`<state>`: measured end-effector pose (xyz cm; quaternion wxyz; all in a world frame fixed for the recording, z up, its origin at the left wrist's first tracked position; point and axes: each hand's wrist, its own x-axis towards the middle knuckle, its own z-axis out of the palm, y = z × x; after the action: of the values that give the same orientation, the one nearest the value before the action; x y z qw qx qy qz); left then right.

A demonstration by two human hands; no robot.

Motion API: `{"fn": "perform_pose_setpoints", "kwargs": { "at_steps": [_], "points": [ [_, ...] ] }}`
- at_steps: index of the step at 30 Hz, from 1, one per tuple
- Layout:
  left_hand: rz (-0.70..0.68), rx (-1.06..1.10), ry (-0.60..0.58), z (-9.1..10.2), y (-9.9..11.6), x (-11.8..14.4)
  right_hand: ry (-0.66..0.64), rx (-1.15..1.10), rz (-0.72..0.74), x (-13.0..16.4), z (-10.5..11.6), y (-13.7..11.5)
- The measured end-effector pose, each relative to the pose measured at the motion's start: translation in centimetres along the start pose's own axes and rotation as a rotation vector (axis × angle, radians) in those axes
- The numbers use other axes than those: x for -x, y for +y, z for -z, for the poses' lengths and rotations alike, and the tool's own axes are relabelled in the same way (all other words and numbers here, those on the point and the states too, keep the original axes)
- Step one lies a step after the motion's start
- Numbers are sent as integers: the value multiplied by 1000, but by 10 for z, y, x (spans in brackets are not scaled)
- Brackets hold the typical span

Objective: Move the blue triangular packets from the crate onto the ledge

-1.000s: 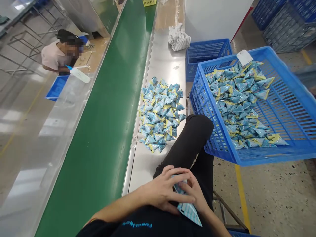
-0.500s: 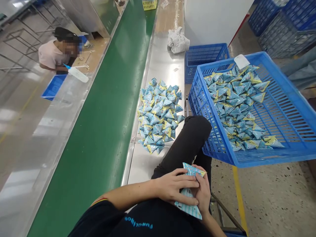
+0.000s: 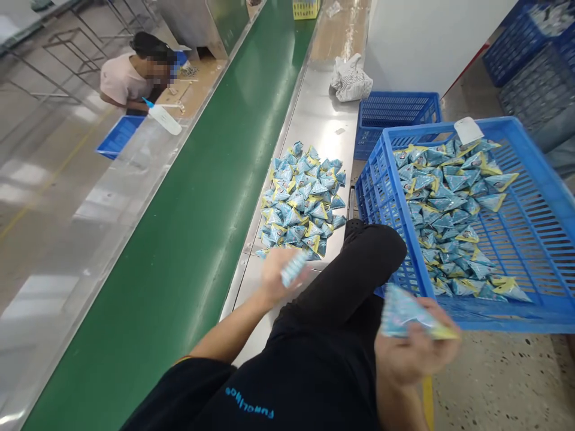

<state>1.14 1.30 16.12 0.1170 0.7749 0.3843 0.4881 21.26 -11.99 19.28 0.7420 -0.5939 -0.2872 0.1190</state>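
From where I'm standing, hands well apart. L hand (image 3: 274,278), blurred, has its fingers curled on a blue/wht striped packet (image 3: 294,268), right at the near edge of the heap of packets (image 3: 302,200); can't tell if it's touching the heap. R hand (image 3: 415,359), also blurred, is pinching a blue triangular packet (image 3: 399,311) w/ a yellow corner, thumb side up, just this side of the big blue crate (image 3: 494,320). Dark trouser leg (image 3: 348,272) btwn the two.

Heap's on the steel tabletop (image 3: 309,123), beyond L hand. Further out past it, a striped cloth (image 3: 353,81). Left of L hand, the green belt (image 3: 188,227) runs alongside. Beyond R hand, the crate's tilted in view & part-full: packets (image 3: 451,209) mostly on the side nearer L hand, wht card (image 3: 468,130) at its far rim. Smaller blue crate (image 3: 398,111) behind. Across the belt, well away from both hands, a co-worker (image 3: 126,81) leans over a bench, squeeze bottle (image 3: 165,120) nearby.
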Motion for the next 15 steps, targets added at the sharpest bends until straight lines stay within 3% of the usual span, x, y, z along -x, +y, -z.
{"fn": "perform_pose_setpoints", "kwargs": {
  "at_steps": [2, 4, 6, 8, 9, 11, 12, 15],
  "points": [
    [247, -111, 124, 2, -10, 0, 12, 39, 111, -6, -7, 0],
    [279, -103, 53, 2, -18, 1, -136, 91, 194, -12, -15, 0],
    [272, -104, 25, 2, -24, 1, -86, 113, 251, -17, -25, 3],
    [346, -164, 119, 1, -30, 0, -53, 110, 232, -19, -35, 9],
    [366, -173, 127, 0, -33, 0, -150, 104, 185, -20, -41, 14],
    [347, -125, 22, -2, -39, 0, -370, 89, 30, -23, -58, 31],
    [346, -97, -29, -4, -43, 0, -380, 66, -70, -25, -70, 42],
    [522, -82, 30, -9, -55, 2, -72, -27, -445, -34, -117, 85]
  ]
}}
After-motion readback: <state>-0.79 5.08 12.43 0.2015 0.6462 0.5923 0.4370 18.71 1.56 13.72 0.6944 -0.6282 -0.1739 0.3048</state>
